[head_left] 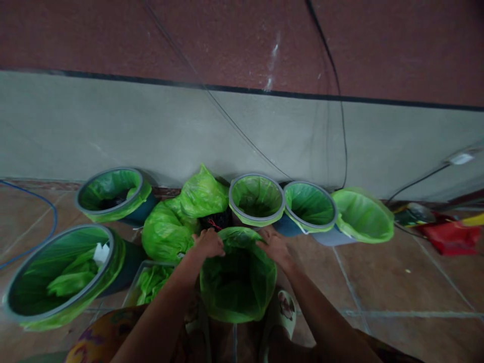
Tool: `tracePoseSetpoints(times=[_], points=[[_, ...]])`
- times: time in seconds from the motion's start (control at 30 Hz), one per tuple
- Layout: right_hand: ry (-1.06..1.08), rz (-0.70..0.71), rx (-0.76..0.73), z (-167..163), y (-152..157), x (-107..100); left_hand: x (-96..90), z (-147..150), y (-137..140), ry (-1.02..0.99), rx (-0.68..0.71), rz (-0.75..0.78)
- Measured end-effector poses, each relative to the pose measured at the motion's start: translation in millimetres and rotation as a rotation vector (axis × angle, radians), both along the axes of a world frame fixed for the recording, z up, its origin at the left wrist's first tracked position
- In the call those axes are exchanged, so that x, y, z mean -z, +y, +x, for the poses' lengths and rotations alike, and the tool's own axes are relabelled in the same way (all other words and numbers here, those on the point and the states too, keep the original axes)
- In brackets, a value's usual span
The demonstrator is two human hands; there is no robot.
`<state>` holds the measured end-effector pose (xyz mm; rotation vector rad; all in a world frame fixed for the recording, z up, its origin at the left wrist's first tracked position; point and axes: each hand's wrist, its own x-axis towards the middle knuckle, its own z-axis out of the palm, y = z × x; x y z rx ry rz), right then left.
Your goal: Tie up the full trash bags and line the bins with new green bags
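A green plastic bin liner [239, 307] lines a round bin standing between my feet, its mouth spread wide and its inside dark. At the far left part of the rim, my left hand [207, 244] is closed on the liner's edge with curled fingers. Opposite it, my right hand [275, 246] grips the far right part of the same edge, fingertips over the inside. The bin under the liner is mostly hidden. Just beyond my hands stands a lined bin with a grey ring [257, 220].
More lined bins stand along the wall: a blue one [310, 205], a light-green-lined one [363, 217] and two at left [113, 195] [64, 275]. Knotted green bags [166, 232], a tray of green plastic [153, 282], a blue hose [55, 217] and a red item [449, 237] lie around.
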<state>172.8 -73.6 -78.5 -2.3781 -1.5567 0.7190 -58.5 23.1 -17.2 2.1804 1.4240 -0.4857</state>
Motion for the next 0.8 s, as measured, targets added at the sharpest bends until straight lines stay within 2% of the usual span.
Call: tracePoseSetpoints(times=[0.1, 0.2, 0.37, 0.5, 0.67, 0.8], points=[[0.007, 0.045, -0.019, -7, 21, -11, -3.4, 18, 10, -0.198, -0.121, 0.153], [-0.045, 0.004, -0.066, -22, 41, -13, 10.7, 40, 15, -0.279, -0.182, 0.288], [-0.092, -0.046, -0.107, -37, 47, -1, 45.1, 49, 12, -0.174, 0.024, 0.207], [-0.143, -0.053, -0.156, -33, 42, 8, 60.5, 41, 12, -0.149, 0.062, 0.227], [-0.167, -0.181, -0.118, -34, 51, 11, 59.5, 43, 10, -0.079, 0.033, 0.195], [-0.134, -0.176, -0.033, -31, 47, 4, 47.3, 38, 3, -0.108, -0.027, 0.252]])
